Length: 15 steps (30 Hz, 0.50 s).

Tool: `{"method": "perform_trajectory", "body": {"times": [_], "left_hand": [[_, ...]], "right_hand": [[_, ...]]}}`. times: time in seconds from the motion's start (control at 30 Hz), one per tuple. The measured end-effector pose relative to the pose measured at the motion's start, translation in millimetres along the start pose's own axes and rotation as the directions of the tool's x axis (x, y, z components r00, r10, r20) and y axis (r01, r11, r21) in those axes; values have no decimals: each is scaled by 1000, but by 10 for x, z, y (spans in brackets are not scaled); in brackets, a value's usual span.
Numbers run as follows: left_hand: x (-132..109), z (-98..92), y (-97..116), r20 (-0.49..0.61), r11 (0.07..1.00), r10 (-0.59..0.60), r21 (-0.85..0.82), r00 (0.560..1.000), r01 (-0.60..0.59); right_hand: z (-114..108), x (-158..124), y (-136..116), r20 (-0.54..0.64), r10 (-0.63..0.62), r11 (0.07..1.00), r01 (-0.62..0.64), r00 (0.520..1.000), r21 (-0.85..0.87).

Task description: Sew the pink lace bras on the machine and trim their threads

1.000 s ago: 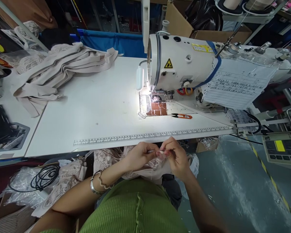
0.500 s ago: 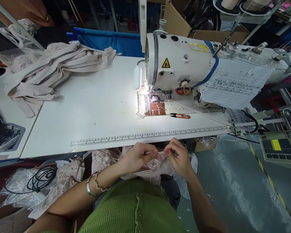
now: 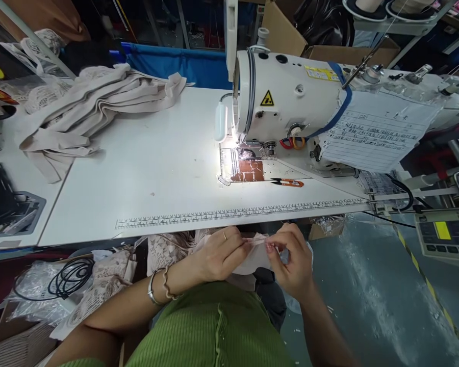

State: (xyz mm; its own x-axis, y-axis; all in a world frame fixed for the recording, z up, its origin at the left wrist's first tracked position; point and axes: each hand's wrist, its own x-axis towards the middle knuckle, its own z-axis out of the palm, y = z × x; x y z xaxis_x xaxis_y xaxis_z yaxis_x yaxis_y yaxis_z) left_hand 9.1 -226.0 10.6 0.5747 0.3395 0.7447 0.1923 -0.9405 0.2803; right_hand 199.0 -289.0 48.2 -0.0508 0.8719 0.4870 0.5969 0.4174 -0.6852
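Just below the table's front edge, my left hand (image 3: 226, 253) is closed on the edge of a pale pink fabric piece (image 3: 252, 261). My right hand (image 3: 291, 259) pinches the same edge a short way to the right, thumb against fingers. A short stretch of the edge runs between the two hands, and the cloth hangs down below it. Lace fabric (image 3: 170, 251) of the same pale colour lies to the left, over my lap; whether it is one piece with the held cloth I cannot tell. Past the table edge stands a white sewing machine (image 3: 290, 97) with its lamp lit.
Orange thread snips (image 3: 288, 182) lie by the machine's needle area. A printed ruler scale (image 3: 229, 214) runs along the table's front. Beige fabric strips (image 3: 110, 104) are heaped at the back left. A control panel (image 3: 443, 232) sits at the right.
My left hand has turned over so its back and ring show. My right hand has shifted slightly right and down. More plain cloth shows hanging between them.
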Motion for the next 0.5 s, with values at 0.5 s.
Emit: {"method": "perform_trajectory", "body": {"times": [0.5], "left_hand": [[79, -15, 10, -61, 980, 172, 109, 983, -165]], "right_hand": [[62, 87, -77, 159, 142, 987, -152, 977, 54]]}}
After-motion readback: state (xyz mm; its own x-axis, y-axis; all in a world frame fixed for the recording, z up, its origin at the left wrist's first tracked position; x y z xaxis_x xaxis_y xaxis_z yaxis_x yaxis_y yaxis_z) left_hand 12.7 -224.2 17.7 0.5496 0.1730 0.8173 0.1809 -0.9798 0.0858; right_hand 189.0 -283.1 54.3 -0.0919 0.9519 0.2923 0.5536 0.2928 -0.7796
